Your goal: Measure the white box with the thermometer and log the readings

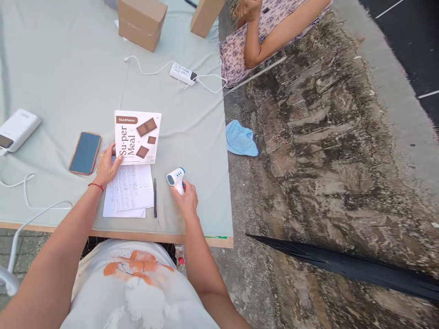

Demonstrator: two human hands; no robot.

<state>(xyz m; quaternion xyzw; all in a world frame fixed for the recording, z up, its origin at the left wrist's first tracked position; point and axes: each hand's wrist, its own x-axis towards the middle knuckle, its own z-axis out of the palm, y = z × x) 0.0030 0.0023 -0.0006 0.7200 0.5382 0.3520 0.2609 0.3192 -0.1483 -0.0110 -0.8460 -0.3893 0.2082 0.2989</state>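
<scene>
My left hand (108, 165) grips the lower left corner of a white box (149, 137) with brown bars printed on it and the words "Su-per Meal". Below the box lie several printed paper sheets (132, 189), partly covered by it. My right hand (187, 198) is closed around the handle of a white and blue infrared thermometer (176, 177), its head pointing up and left over the table. Between the sheets and my right hand lies a dark pen (155, 197). A phone (85, 153) with an orange-brown edge rests left of my left hand.
A white power bank (19, 130) and a white cable (25, 192) are at the left. Farther back are a white device (183, 73) with a cord and cardboard boxes (141, 23). Another person's arm (286, 34) shows at the table's far right. A blue cloth (242, 138) hangs past the right edge.
</scene>
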